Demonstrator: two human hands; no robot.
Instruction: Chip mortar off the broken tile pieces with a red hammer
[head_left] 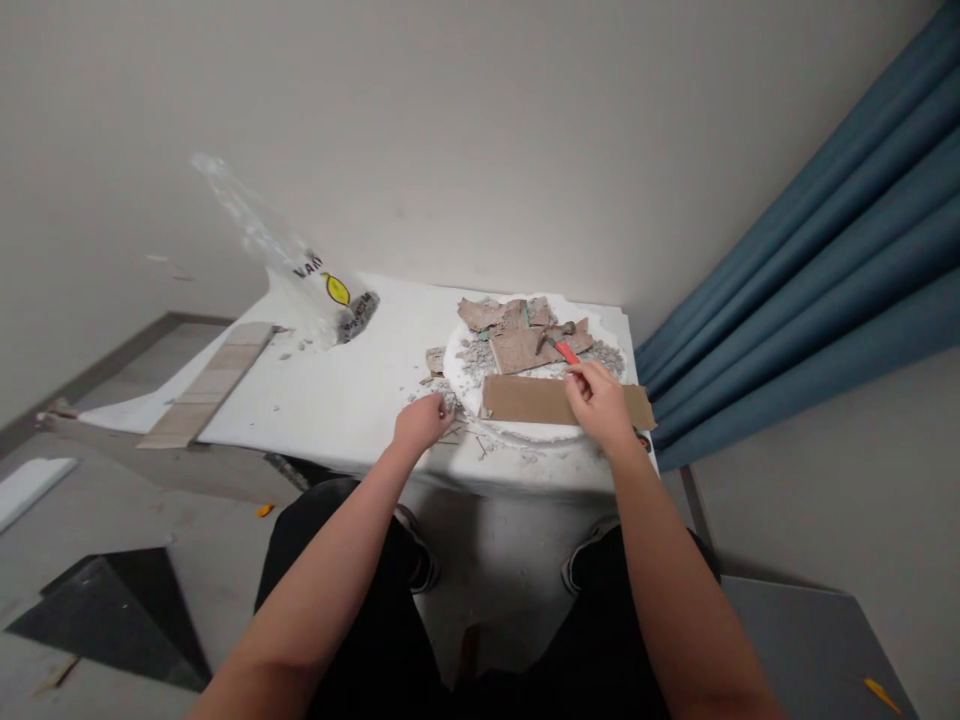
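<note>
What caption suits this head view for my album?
Right hand on a long brown tile strip, fingertips at a red-handled hammer; left hand beside grey tile rubble.

the hammer (564,345) handle's end is hidden under the right hand (600,402).

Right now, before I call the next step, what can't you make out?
Head view:
1. right hand: its back faces the camera, so its grip on the hammer handle is hidden.
2. left hand: curled fingers hide whatever lies under them.
3. plastic bag: print cut off by a fold, contents blurred.
4. brown strip: part covered by the right hand.
</note>
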